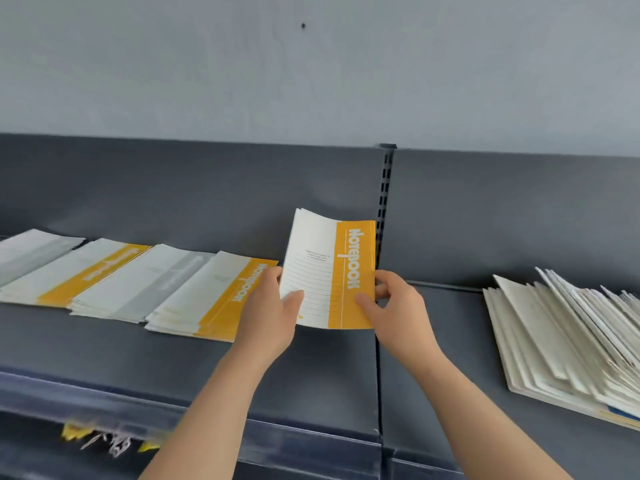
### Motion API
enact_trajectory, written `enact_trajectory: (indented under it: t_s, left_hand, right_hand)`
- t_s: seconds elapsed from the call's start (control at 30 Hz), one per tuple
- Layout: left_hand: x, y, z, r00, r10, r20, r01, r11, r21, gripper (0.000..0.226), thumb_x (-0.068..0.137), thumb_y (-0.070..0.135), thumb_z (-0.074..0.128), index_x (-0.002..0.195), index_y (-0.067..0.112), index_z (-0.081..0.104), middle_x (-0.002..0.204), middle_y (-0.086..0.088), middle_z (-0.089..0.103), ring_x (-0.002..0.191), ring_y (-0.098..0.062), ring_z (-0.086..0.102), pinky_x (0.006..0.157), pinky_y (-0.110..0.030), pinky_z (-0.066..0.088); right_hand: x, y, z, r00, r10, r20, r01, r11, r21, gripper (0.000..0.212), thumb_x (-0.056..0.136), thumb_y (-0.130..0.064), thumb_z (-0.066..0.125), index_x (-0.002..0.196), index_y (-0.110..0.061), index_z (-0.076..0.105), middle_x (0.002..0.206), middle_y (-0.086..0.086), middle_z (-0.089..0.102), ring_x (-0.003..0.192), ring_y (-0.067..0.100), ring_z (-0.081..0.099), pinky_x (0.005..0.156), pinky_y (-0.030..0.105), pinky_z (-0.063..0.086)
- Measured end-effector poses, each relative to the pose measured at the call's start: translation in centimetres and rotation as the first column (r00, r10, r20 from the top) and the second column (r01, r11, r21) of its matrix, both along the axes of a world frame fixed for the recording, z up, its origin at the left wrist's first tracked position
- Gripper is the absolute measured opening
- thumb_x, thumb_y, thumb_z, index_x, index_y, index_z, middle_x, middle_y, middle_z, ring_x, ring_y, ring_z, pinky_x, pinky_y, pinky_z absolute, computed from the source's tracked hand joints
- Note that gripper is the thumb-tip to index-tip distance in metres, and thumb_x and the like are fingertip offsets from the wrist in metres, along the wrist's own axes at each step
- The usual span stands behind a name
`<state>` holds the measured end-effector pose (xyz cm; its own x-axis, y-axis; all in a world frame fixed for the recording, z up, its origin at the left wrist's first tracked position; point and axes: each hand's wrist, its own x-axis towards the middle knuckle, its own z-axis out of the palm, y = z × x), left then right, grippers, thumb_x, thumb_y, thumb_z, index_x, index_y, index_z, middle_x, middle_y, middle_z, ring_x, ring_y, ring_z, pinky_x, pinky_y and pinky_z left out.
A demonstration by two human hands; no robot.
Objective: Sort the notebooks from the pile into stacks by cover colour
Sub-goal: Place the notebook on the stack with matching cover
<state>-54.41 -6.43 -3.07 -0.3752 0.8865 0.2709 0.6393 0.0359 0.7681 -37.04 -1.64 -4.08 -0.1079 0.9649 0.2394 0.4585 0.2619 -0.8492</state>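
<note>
Both hands pinch one yellow notebook [329, 271] upright above the shelf [311, 368]: left hand [273, 306] at its left edge, right hand [394, 306] at its right. Stacks [207, 299] lie left; pile [571, 341] far right.

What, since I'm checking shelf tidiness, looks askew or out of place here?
The unsorted pile on the right is fanned out, its edges out of line and slanted to the front of the shelf. On the left, the nearest yellow stack has lower copies peeking out at its near edge.
</note>
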Motion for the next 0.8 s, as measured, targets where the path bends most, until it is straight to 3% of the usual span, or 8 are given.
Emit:
enact_trajectory:
  t_s: [0.1, 0.23, 0.37, 0.5, 0.63, 0.8]
  left_hand:
    - [-3.8, -0.3, -0.3, 0.999, 0.014, -0.043, -0.015, 1.000, -0.019, 0.034, 0.097, 0.023, 0.049, 0.130, 0.018, 0.042, 0.126, 0.005, 0.058, 0.103, -0.013, 0.058, 0.063, -0.014, 0.039]
    - [-8.0, -0.5, -0.9, 0.994, 0.027, -0.104, -0.033, 0.998, -0.054, 0.031, 0.097, 0.024, 0.050, 0.127, 0.018, 0.045, 0.122, 0.005, 0.059, 0.081, -0.002, 0.055, 0.069, -0.022, 0.041]
    - [-11.9, -0.1, -2.0, 0.977, 0.089, -0.194, -0.109, 0.989, -0.096, 0.030, 0.096, 0.026, 0.053, 0.125, 0.020, 0.048, 0.126, 0.001, 0.056, 0.109, -0.016, 0.056, 0.074, -0.021, 0.049]
    - [-15.8, 0.2, -2.5, 0.934, 0.166, -0.315, -0.221, 0.964, -0.147, 0.034, 0.094, 0.029, 0.054, 0.126, 0.019, 0.050, 0.123, -0.003, 0.056, 0.109, -0.020, 0.053, 0.084, -0.033, 0.052]
    - [-17.9, 0.4, -2.9, 0.898, 0.167, -0.406, -0.278, 0.932, -0.231, 0.039, 0.095, 0.032, 0.051, 0.131, 0.017, 0.047, 0.127, -0.007, 0.050, 0.112, -0.024, 0.047, 0.089, -0.036, 0.045]
    - [-18.5, 0.6, -3.7, 0.895, 0.147, -0.421, -0.268, 0.931, -0.246, 0.042, 0.097, 0.032, 0.048, 0.134, 0.013, 0.044, 0.132, -0.010, 0.045, 0.116, -0.024, 0.044, 0.092, -0.033, 0.045]
  right_hand:
    - [-4.0, -0.2, -0.7, 1.000, 0.000, -0.002, 0.000, 1.000, -0.019, 0.034, 0.089, -0.029, 0.061, 0.123, -0.025, 0.054, 0.086, -0.012, 0.063, 0.080, 0.006, 0.061, 0.060, 0.016, 0.045]
    - [-8.3, -0.4, -1.5, 1.000, 0.010, 0.009, -0.010, 0.998, -0.056, 0.032, 0.089, -0.027, 0.061, 0.121, -0.024, 0.056, 0.085, -0.011, 0.063, 0.080, 0.006, 0.062, 0.062, 0.017, 0.046]
    - [-12.4, -0.2, -2.1, 0.997, 0.048, 0.060, -0.042, 0.994, -0.098, 0.036, 0.090, -0.030, 0.059, 0.125, -0.023, 0.052, 0.088, -0.009, 0.063, 0.081, 0.008, 0.062, 0.064, 0.020, 0.048]
    - [-16.0, 0.2, -2.6, 0.982, 0.103, 0.156, -0.087, 0.990, -0.108, 0.033, 0.091, -0.035, 0.058, 0.122, -0.022, 0.054, 0.084, -0.007, 0.062, 0.080, 0.011, 0.061, 0.071, 0.027, 0.053]
    - [-18.2, 0.3, -3.3, 0.948, 0.112, 0.298, -0.095, 0.993, -0.070, 0.024, 0.092, -0.038, 0.054, 0.109, -0.022, 0.056, 0.078, -0.007, 0.062, 0.078, 0.014, 0.061, 0.088, 0.040, 0.050]
    - [-18.8, 0.1, -3.9, 0.867, 0.058, 0.495, -0.083, 0.996, 0.029, 0.028, 0.093, -0.042, 0.048, 0.078, -0.019, 0.049, 0.074, -0.002, 0.056, 0.081, 0.021, 0.056, 0.085, 0.040, 0.048]
